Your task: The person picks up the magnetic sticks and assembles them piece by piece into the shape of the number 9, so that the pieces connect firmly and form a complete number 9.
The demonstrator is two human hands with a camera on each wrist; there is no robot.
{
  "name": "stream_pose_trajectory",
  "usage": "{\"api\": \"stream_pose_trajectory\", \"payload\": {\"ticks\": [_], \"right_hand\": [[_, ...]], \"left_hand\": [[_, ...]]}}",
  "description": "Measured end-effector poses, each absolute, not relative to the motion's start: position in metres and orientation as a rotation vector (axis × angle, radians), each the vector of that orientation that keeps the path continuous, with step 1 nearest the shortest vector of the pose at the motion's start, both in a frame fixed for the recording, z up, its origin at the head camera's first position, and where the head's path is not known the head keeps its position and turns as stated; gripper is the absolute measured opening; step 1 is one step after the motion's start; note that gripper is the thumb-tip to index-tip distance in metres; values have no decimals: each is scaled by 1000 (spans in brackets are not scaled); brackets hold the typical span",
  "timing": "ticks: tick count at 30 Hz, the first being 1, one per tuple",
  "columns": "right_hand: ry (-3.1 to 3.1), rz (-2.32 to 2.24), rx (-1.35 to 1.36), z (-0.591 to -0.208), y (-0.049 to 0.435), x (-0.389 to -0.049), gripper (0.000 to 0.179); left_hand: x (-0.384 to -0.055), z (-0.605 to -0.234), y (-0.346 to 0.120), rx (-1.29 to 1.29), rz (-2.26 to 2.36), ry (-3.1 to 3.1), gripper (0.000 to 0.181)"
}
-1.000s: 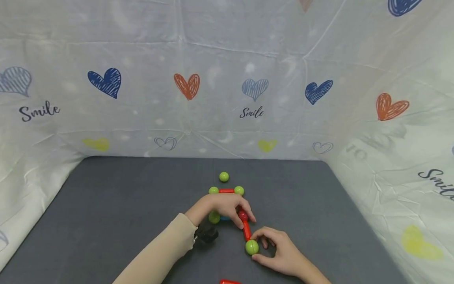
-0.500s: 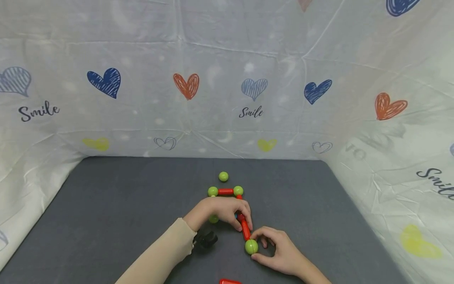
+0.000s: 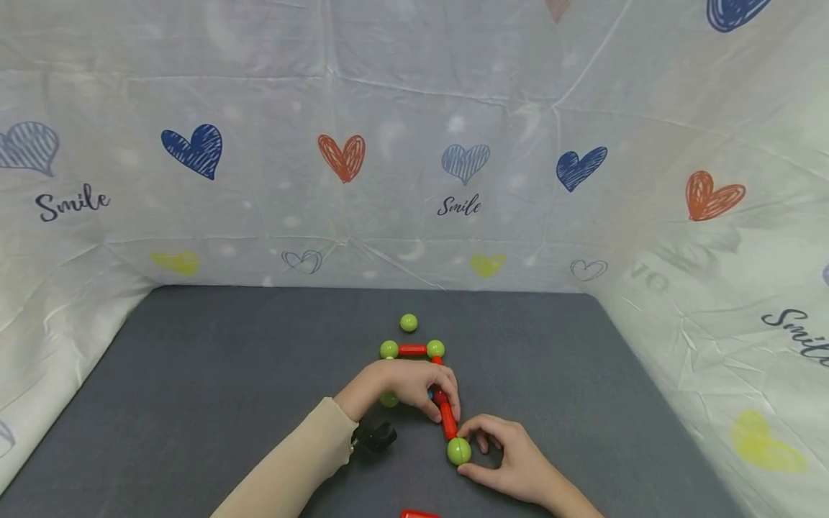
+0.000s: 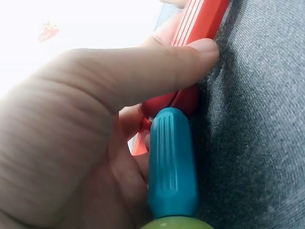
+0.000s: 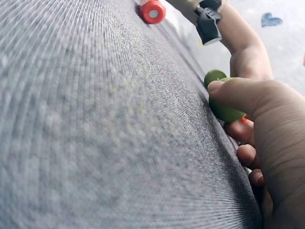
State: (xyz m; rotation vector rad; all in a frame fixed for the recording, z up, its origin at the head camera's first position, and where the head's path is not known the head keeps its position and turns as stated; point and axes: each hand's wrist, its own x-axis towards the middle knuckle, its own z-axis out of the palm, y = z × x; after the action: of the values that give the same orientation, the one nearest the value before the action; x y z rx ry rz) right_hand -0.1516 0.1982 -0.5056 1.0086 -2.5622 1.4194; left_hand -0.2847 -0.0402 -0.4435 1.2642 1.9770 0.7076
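My left hand (image 3: 414, 385) pinches a red magnetic stick (image 3: 448, 421) near its far end, where it meets a red ball (image 3: 440, 396). In the left wrist view the thumb lies across the red stick, and a blue stick (image 4: 172, 164) runs from the red ball to a green ball (image 4: 178, 223). At the red stick's near end, my right hand (image 3: 508, 460) pinches a green ball (image 3: 459, 451) between thumb and index finger. Beyond the left hand, green balls (image 3: 389, 350) and a red stick (image 3: 412, 350) form the far side of a frame, partly hidden by that hand.
A loose green ball (image 3: 409, 322) sits beyond the frame on the dark grey table (image 3: 259, 360). Another red stick (image 3: 419, 514) lies at the near edge of view. A black device (image 3: 376, 437) is on the left wrist. A heart-printed cloth (image 3: 401, 93) hangs behind the table.
Over the first half second my left hand shifts slightly nearer and left, with the red ball and stick moving along. Since then both hands look almost still; the right keeps its pinch.
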Motion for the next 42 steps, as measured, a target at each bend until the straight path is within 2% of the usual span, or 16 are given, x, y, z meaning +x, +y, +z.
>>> {"api": "stream_pose_trajectory", "payload": {"ticks": [9, 16, 19, 23, 26, 28, 33, 42], "right_hand": [[-2549, 1426, 996, -506, 195, -152, 34], [-2522, 1433, 1011, -507, 194, -151, 35], [-2537, 1428, 999, -505, 193, -151, 34], [-2557, 1408, 984, -503, 196, -150, 34], [-2568, 1401, 971, -503, 198, -149, 34], [-2577, 1397, 957, -503, 199, -149, 34], [-2606, 1399, 885, -506, 194, -148, 35], [-2681, 1461, 742, -502, 182, -139, 35]], "left_hand": [[-282, -444, -48, 1259, 768, 2007, 27], [-272, -434, -71, 1252, 998, 2403, 36], [-266, -431, -92, 1105, 1147, 2589, 51], [-261, -444, -119, 835, 1180, 2693, 90], [-260, -462, -131, 766, 1091, 2653, 114], [-260, -473, -136, 774, 1058, 2621, 121], [-261, -488, -142, 789, 1087, 2643, 120], [-254, -490, -142, 763, 1074, 2693, 120]]}}
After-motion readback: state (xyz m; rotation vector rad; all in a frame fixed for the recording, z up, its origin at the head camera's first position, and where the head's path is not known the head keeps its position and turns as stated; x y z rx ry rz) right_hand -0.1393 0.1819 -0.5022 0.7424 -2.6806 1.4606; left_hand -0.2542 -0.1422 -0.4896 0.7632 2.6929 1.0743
